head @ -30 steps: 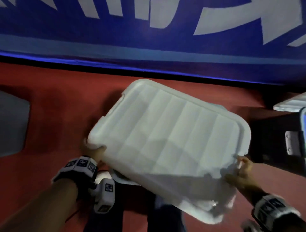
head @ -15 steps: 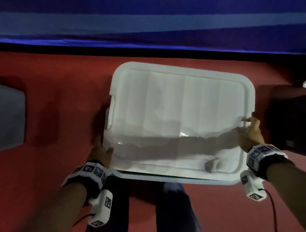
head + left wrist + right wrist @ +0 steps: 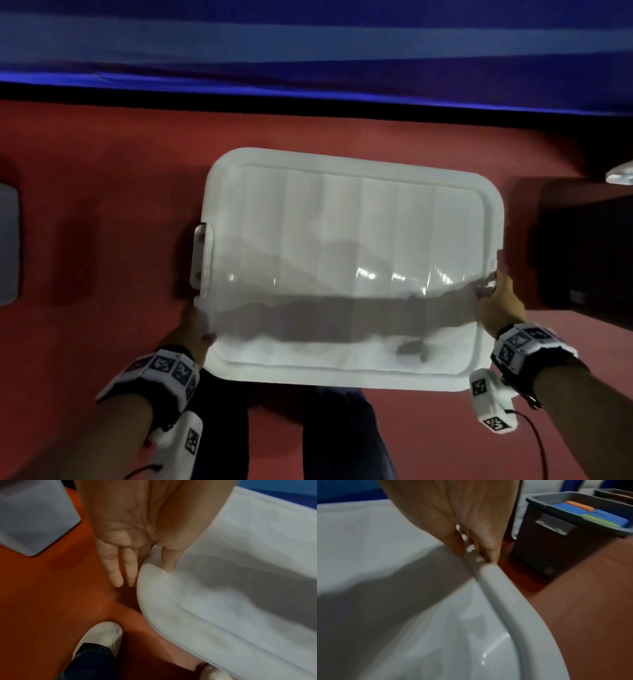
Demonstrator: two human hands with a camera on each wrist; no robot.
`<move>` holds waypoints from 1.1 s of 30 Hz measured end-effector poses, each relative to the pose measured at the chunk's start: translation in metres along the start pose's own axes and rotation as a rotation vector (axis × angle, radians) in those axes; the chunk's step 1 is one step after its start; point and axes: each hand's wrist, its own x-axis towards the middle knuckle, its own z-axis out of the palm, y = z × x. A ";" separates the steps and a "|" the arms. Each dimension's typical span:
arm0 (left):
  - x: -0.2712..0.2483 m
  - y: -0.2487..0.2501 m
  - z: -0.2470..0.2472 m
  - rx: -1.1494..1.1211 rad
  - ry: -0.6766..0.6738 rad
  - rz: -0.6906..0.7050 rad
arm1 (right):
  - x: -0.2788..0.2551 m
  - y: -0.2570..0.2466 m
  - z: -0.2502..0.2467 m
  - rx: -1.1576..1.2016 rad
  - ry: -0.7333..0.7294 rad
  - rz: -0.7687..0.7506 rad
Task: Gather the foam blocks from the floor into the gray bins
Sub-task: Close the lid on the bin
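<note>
A large white lid [image 3: 349, 240] lies flat over a bin on the red floor, hiding the bin's inside. My left hand [image 3: 193, 329] holds its near left corner. In the left wrist view the thumb [image 3: 169, 559] presses on top of the lid [image 3: 240, 574] and two fingers hang straight beside the rim. My right hand [image 3: 498, 305] pinches the right rim of the lid [image 3: 368, 534]. A gray bin [image 3: 556, 550] to the right holds blue, orange and green foam blocks [image 3: 583, 512].
A clear latch [image 3: 200, 257] sticks out at the covered bin's left side. The dark bin [image 3: 589, 246] stands close on the right, a gray object [image 3: 7, 243] at far left. My legs [image 3: 342, 435] and a white shoe [image 3: 101, 635] are just behind the lid. A blue wall runs along the back.
The lid was tilted and raised a second ago; it has swung level and come down over the bin, with both hands staying on its near corners.
</note>
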 end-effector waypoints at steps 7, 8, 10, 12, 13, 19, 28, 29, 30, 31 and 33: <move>0.025 0.024 -0.034 -0.799 0.117 0.022 | 0.031 0.024 -0.005 0.457 -0.137 0.165; 0.036 0.026 -0.039 -0.837 0.134 -0.012 | 0.035 0.026 -0.005 0.518 -0.132 0.234; 0.051 0.030 -0.044 -0.850 0.132 -0.015 | 0.042 0.031 -0.001 0.580 -0.118 0.322; 0.062 0.027 -0.042 -0.807 0.095 0.020 | 0.043 0.031 0.007 0.598 -0.069 0.344; 0.066 0.025 -0.040 -0.806 0.061 0.008 | 0.044 0.029 0.011 0.673 -0.047 0.352; 0.063 0.012 -0.034 -0.740 0.174 0.090 | 0.034 0.053 0.016 0.535 0.118 0.145; 0.057 0.022 -0.020 -0.561 0.365 0.209 | 0.013 0.040 0.017 0.197 -0.005 -0.020; 0.063 0.018 -0.017 -0.535 0.347 0.199 | 0.008 0.038 0.019 0.167 0.011 -0.018; 0.063 0.018 -0.016 -0.499 0.351 0.162 | 0.003 0.036 0.021 0.144 0.032 -0.017; 0.059 0.020 -0.016 -0.456 0.367 0.135 | -0.001 0.035 0.025 0.131 0.063 -0.019; 0.052 0.026 -0.015 -0.473 0.420 0.191 | -0.006 0.033 0.034 0.133 0.135 -0.029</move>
